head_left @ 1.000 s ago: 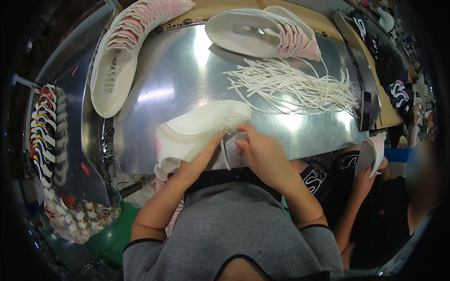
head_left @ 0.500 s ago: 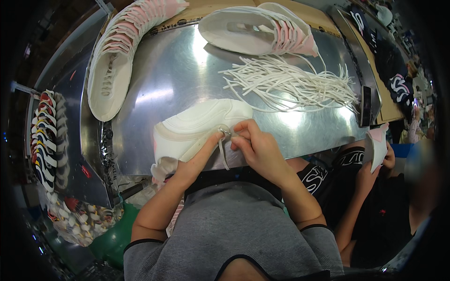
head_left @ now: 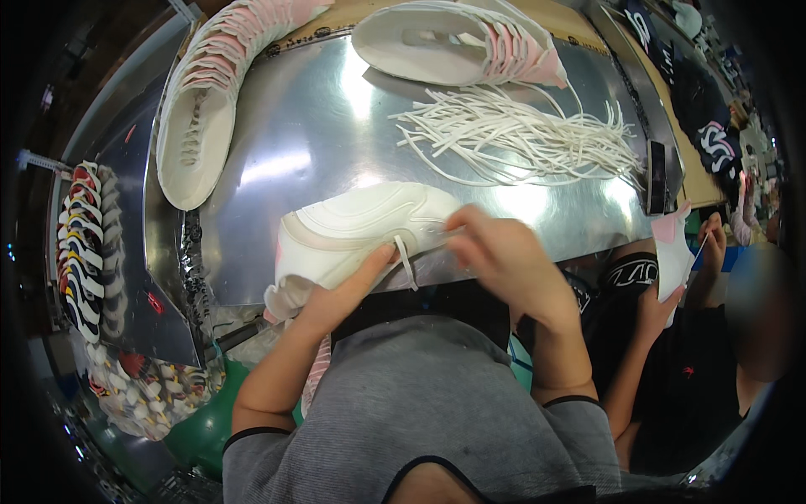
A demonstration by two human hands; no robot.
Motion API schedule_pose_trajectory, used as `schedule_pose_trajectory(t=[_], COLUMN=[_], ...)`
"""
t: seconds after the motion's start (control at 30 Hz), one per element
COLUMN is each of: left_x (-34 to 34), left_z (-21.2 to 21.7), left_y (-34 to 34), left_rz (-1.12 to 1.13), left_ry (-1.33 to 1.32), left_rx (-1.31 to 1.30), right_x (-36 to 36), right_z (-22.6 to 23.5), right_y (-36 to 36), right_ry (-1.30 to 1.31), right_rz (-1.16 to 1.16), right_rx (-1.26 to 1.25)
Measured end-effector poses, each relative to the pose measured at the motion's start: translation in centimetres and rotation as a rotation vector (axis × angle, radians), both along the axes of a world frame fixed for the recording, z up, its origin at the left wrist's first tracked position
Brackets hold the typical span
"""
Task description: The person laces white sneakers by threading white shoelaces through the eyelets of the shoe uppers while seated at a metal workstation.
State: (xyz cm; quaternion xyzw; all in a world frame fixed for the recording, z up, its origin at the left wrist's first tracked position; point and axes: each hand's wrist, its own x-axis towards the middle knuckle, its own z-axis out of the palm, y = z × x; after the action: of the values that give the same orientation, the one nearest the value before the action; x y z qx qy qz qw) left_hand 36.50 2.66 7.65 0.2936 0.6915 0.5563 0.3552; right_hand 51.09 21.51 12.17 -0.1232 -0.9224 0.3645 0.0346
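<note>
A white shoe upper (head_left: 357, 220) with a pale beige band lies on its side near the table's front edge. Closed on its lower edge is my left hand (head_left: 351, 281), the thumb pressed by the lacing area. From there a short white lace (head_left: 405, 262) hangs down, its end loose. My right hand (head_left: 514, 265) is just right of the upper, blurred by motion. Its fingers are curled together; a faint thin line runs from them toward the upper, but what they pinch is too smeared to name.
A bundle of white laces (head_left: 520, 134) lies on the metal table (head_left: 285, 227). Nested stacks of uppers stand at the far left (head_left: 197, 143) and far middle (head_left: 420, 50). At right, a co-worker's hands hold a white and pink upper (head_left: 674, 260). More uppers (head_left: 81, 252) stand at left.
My right hand has pulled away to the right from the upper. The metal piece seen between my fingers no longer shows there. The lace hangs nearer my left thumb.
</note>
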Motion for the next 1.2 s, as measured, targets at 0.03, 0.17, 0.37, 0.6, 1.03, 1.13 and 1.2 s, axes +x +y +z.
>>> schedule_pose_trajectory(t=[0.03,0.17,0.37,0.6,1.03,1.13,1.2], left_x=[-0.4,-0.3,-3.6,-3.0,-3.9,-5.3,-5.1], left_z=[0.2,-2.3,-4.3,1.7,4.8,7.9,10.3], left_y=[-0.2,-0.5,0.0,1.2,3.0,3.3,3.6], left_rz=[-0.008,0.018,0.054,-0.228,-0.01,0.172,0.248], left_ry=[-0.134,-0.199,0.352,0.896,0.936,0.914,0.797], left_rx=[0.041,0.006,-0.182,-0.003,0.117,0.227,0.268], right_x=[0.8,-0.5,-2.6,-4.0,0.5,5.9,9.7], right_z=[0.4,-5.1,-5.2,-7.7,-6.5,-6.9,-7.3], right_y=[0.7,0.7,-0.6,1.7,-3.3,-4.5,-5.2], right_ry=[0.055,0.23,0.19,0.398,0.051,-0.166,-0.194], right_rz=[-0.191,-0.425,-0.54,-0.693,-0.063,0.055,0.001], right_rx=[-0.063,-0.372,-0.604,-0.858,-0.684,-0.524,-0.442])
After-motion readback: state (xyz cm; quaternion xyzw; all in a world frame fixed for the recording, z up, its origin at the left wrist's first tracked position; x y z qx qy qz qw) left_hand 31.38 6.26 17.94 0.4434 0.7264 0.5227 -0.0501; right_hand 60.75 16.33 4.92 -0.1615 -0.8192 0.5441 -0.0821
